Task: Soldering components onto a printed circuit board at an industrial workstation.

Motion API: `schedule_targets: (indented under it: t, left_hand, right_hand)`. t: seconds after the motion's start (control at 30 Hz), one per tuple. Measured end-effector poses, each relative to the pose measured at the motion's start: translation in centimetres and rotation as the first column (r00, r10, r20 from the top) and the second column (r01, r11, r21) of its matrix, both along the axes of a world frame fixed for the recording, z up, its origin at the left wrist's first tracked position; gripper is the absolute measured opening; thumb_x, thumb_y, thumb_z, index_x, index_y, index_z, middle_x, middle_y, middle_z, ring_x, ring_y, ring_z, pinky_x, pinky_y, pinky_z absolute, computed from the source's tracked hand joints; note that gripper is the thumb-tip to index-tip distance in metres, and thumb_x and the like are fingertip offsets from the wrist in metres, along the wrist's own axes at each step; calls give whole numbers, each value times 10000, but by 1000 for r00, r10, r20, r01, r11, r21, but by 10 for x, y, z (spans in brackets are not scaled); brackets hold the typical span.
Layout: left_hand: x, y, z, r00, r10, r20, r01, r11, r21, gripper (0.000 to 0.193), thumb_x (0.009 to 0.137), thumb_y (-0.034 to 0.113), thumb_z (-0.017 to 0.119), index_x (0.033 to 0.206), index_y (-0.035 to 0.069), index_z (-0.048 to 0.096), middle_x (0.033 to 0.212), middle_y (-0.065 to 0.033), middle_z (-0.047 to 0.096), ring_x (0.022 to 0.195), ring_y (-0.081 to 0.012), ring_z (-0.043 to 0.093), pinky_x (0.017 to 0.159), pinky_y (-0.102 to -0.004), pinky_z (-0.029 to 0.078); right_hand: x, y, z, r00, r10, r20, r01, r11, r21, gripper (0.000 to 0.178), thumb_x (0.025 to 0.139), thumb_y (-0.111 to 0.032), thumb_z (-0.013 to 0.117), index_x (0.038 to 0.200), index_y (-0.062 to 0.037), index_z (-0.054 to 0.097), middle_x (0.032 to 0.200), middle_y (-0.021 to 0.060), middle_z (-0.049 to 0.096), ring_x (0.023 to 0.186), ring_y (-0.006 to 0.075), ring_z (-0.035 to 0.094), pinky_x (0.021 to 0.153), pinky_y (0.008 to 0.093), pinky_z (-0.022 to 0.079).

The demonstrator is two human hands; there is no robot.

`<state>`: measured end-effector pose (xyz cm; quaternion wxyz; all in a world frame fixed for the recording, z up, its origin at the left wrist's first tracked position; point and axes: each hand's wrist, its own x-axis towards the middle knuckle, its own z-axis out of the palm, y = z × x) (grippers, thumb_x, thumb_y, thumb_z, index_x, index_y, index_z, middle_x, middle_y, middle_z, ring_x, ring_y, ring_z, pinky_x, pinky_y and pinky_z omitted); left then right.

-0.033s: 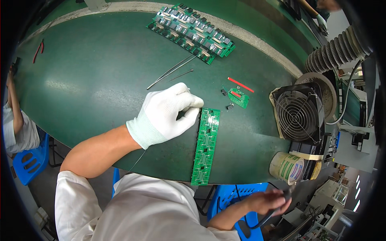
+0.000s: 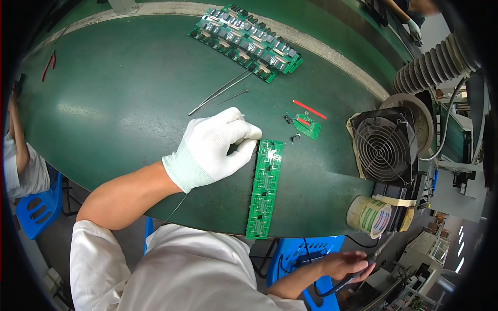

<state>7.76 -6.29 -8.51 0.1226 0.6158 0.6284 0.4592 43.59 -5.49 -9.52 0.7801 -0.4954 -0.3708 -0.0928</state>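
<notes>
My left hand (image 2: 215, 147), in a white glove, rests on the green table (image 2: 114, 114) with its fingers curled and the thumb pressed to them. A thin wire (image 2: 178, 203) trails from under the wrist toward my body. The fingertips touch the left edge of a long green circuit board strip (image 2: 264, 189) that runs from the hand to the near table edge. My bare right hand (image 2: 345, 264) is low, below the table edge at the lower right, closed around a dark pen-like tool (image 2: 363, 267) with a cable.
A row of green boards (image 2: 246, 41) lies at the far side, with long tweezers (image 2: 220, 93) nearer. A small green board (image 2: 307, 126), a red stick (image 2: 309, 109), a fan (image 2: 384, 145) and a tape roll (image 2: 369, 216) sit right. Another person (image 2: 18, 155) sits left.
</notes>
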Motion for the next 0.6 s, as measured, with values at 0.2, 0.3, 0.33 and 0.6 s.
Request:
schedule_targets:
  t: [0.2,0.3,0.33,0.6]
  left_hand:
    - [3,1,-2,999,-42,-24,41,999,-12,118,742,23,679,835,95,686,760,-15,571,522,-183,493,500,-297,416]
    - [3,1,-1,999,-48,-17,47,999,-19,114,743,25,680,833,95,683,759,-16,570,523,-185,499,499,-297,416]
    - [4,2,0,999,-44,-13,44,999,-20,113,743,25,680,832,95,682,759,-16,570,524,-186,501,498,-298,416]
    - [4,1,-1,998,-51,-46,51,999,-11,96,743,36,682,820,93,678,762,-20,573,528,-194,517,501,-303,426]
  right_hand:
    - [25,-18,-1,988,-32,151,88,921,-380,353,994,-256,580,1239,-4,613,809,72,632,644,115,553,571,202,450]
    - [-23,-15,-1,964,263,-38,-255,873,-416,342,966,-224,606,1204,21,636,814,96,657,609,120,573,559,205,467]
    - [-39,-13,-2,857,485,-176,-512,758,-403,332,948,-207,622,1176,34,648,807,111,668,583,124,582,550,207,476]
    - [-122,7,-4,600,799,23,-655,508,-560,256,785,-107,773,978,46,705,702,137,680,525,166,583,524,256,496]
